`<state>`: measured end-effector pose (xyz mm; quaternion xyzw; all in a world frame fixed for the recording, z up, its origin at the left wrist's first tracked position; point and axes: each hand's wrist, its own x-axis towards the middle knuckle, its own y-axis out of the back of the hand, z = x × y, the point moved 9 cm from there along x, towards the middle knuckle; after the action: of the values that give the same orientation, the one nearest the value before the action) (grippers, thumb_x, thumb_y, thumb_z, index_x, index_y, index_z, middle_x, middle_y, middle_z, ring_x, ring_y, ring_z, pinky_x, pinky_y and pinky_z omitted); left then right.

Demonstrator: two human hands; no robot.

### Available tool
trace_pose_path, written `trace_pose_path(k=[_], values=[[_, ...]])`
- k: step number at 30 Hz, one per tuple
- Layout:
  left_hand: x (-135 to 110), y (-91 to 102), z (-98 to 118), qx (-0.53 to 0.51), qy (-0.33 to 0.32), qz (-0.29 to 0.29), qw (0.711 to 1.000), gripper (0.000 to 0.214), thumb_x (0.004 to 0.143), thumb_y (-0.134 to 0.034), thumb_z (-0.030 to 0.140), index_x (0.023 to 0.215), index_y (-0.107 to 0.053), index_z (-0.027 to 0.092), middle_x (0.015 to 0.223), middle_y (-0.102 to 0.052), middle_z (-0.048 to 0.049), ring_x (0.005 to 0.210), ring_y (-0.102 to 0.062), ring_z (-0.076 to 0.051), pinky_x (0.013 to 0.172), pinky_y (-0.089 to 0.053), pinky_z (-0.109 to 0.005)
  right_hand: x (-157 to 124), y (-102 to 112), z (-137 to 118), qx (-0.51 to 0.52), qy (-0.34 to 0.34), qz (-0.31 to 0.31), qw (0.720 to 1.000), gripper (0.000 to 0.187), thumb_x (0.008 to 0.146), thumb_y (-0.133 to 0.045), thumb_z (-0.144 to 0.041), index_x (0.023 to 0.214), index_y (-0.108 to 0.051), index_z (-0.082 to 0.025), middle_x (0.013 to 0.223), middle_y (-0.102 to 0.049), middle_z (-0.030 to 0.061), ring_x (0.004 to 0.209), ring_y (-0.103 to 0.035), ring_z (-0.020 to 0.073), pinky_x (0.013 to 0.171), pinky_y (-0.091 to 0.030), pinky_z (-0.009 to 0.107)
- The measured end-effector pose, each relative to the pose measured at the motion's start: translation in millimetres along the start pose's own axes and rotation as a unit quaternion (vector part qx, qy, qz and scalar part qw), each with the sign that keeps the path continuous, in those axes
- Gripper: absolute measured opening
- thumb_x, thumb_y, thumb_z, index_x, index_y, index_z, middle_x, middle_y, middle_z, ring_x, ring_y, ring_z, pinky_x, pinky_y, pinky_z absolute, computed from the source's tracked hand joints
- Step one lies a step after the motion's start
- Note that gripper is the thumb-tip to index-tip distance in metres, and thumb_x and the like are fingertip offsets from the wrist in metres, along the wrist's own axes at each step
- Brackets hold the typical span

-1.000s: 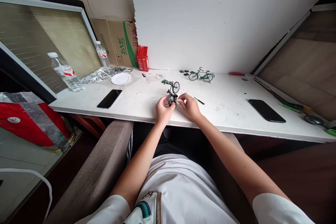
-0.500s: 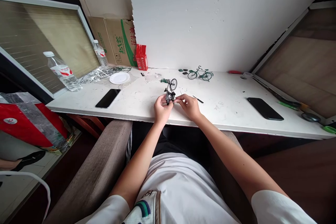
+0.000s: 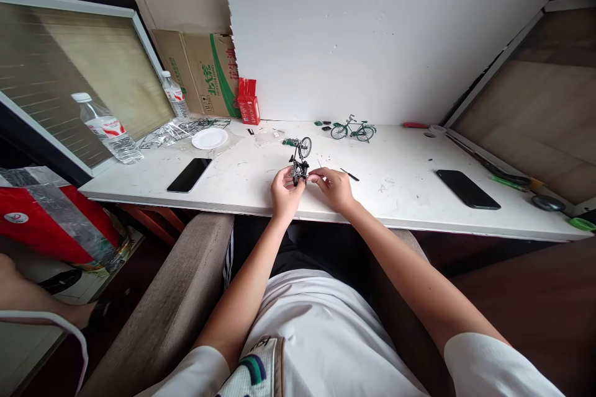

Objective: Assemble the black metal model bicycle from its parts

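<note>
A small black model bicycle (image 3: pixel 299 160) stands tilted over the near middle of the white table (image 3: pixel 400 192). My left hand (image 3: pixel 285 193) is closed round its lower end from the left. From the right, my right hand (image 3: pixel 334 188) pinches the same end with its fingertips. A thin dark tool (image 3: pixel 349 175) lies on the table just right of my right hand. A finished green model bicycle (image 3: pixel 352 130) stands upright at the back against the white wall.
Two black phones lie flat, one left (image 3: pixel 189 175), one right (image 3: pixel 468 188). At the back left are a white plate (image 3: pixel 210 138), parts sprues, a red box (image 3: pixel 248 107), a cardboard box and two water bottles (image 3: pixel 108 130). Tools lie at the far right. Another person's limb (image 3: pixel 28 298) shows lower left.
The view has drifted slightly. My hands stay on the black model bicycle with small finger shifts. Another person's limb has come further into view at the lower left.
</note>
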<state>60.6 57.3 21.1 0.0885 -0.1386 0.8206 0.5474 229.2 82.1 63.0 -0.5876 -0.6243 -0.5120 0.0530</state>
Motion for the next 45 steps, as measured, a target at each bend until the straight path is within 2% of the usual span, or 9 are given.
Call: trace_pose_path(k=[4, 9, 13, 20, 23, 31, 36, 41, 45], values=[[-1, -0.4, -1, 0.006, 0.0, -0.002, 1.0, 0.045, 0.081, -0.079, 0.018, 0.125, -0.069, 0.017, 0.127, -0.074, -0.0151, 0.107, -0.072, -0.023, 0.086, -0.062, -0.031, 1, -2, 2, -0.013, -0.005, -0.018, 1.0, 0.045, 0.108, -0.052, -0.056, 0.093, -0.076, -0.022, 0.082, -0.08, 0.0062, 0.075, -0.074, 0.0219, 0.072, -0.05, 0.031], [0, -0.7, -1, 0.011, -0.001, -0.002, 1.0, 0.044, 0.08, -0.08, 0.018, 0.122, -0.07, 0.017, 0.124, -0.075, -0.0143, 0.107, -0.071, -0.023, 0.083, -0.062, -0.03, 3, -8, 6, -0.083, -0.017, -0.045, 0.995, 0.062, 0.11, -0.031, -0.067, 0.081, -0.063, -0.022, 0.072, -0.07, 0.0072, 0.065, -0.063, 0.0215, 0.064, -0.039, 0.031], [0, -1.5, -3, 0.011, -0.003, -0.004, 1.0, 0.043, 0.081, -0.078, 0.018, 0.123, -0.069, 0.017, 0.124, -0.075, -0.014, 0.105, -0.072, -0.022, 0.083, -0.061, -0.03, 4, -13, 6, -0.112, -0.033, -0.067, 0.991, 0.059, 0.112, -0.018, -0.064, 0.086, -0.053, -0.024, 0.072, -0.065, 0.0063, 0.063, -0.056, 0.0221, 0.062, -0.033, 0.032], [1, -1.6, -7, 0.007, -0.005, -0.001, 1.0, 0.045, 0.078, -0.08, 0.017, 0.122, -0.07, 0.018, 0.122, -0.075, -0.0142, 0.103, -0.073, -0.023, 0.086, -0.062, -0.033, 3, -15, -7, -0.101, -0.018, -0.088, 0.991, 0.041, 0.114, -0.023, -0.05, 0.097, -0.05, -0.025, 0.087, -0.067, 0.008, 0.077, -0.06, 0.0247, 0.067, -0.037, 0.034], [1, -0.8, -5, 0.01, -0.005, 0.003, 1.0, 0.045, 0.078, -0.08, 0.017, 0.122, -0.07, 0.018, 0.123, -0.075, -0.0145, 0.103, -0.073, -0.023, 0.085, -0.062, -0.033, 3, -15, -8, -0.082, -0.013, -0.089, 0.993, 0.038, 0.113, -0.027, -0.049, 0.096, -0.05, -0.025, 0.088, -0.066, 0.0075, 0.079, -0.06, 0.0241, 0.068, -0.038, 0.033], [0, 1.0, -2, 0.014, -0.005, 0.005, 1.0, 0.044, 0.079, -0.079, 0.016, 0.122, -0.07, 0.018, 0.123, -0.075, -0.0142, 0.104, -0.072, -0.023, 0.084, -0.062, -0.032, 4, -16, 0, -0.073, -0.039, -0.099, 0.992, 0.056, 0.112, -0.024, -0.062, 0.081, -0.052, -0.025, 0.076, -0.066, 0.0058, 0.068, -0.059, 0.021, 0.069, -0.041, 0.032], [0, 1.1, -3, 0.017, -0.01, 0.003, 1.0, 0.044, 0.079, -0.08, 0.018, 0.122, -0.07, 0.019, 0.122, -0.075, -0.0134, 0.103, -0.072, -0.023, 0.086, -0.062, -0.033, 3, -16, 0, -0.082, -0.04, -0.103, 0.99, 0.064, 0.111, -0.02, -0.067, 0.073, -0.051, -0.024, 0.069, -0.064, 0.0049, 0.062, -0.056, 0.0199, 0.066, -0.037, 0.032], [0, 0.6, -2, 0.016, -0.011, 0.004, 1.0, 0.044, 0.079, -0.081, 0.017, 0.122, -0.071, 0.019, 0.124, -0.075, -0.0138, 0.104, -0.072, -0.023, 0.087, -0.063, -0.034, 3, -16, 1, -0.101, -0.041, -0.102, 0.989, 0.061, 0.112, -0.017, -0.064, 0.079, -0.051, -0.025, 0.07, -0.064, 0.0054, 0.062, -0.056, 0.0219, 0.064, -0.034, 0.033], [0, 0.3, -2, 0.018, -0.012, 0.005, 1.0, 0.045, 0.079, -0.08, 0.017, 0.123, -0.07, 0.018, 0.124, -0.075, -0.0142, 0.103, -0.072, -0.023, 0.086, -0.063, -0.033, 3, -18, 1, -0.086, -0.044, -0.107, 0.989, 0.056, 0.112, -0.019, -0.062, 0.086, -0.053, -0.026, 0.075, -0.064, 0.0061, 0.065, -0.057, 0.0236, 0.065, -0.035, 0.034]])
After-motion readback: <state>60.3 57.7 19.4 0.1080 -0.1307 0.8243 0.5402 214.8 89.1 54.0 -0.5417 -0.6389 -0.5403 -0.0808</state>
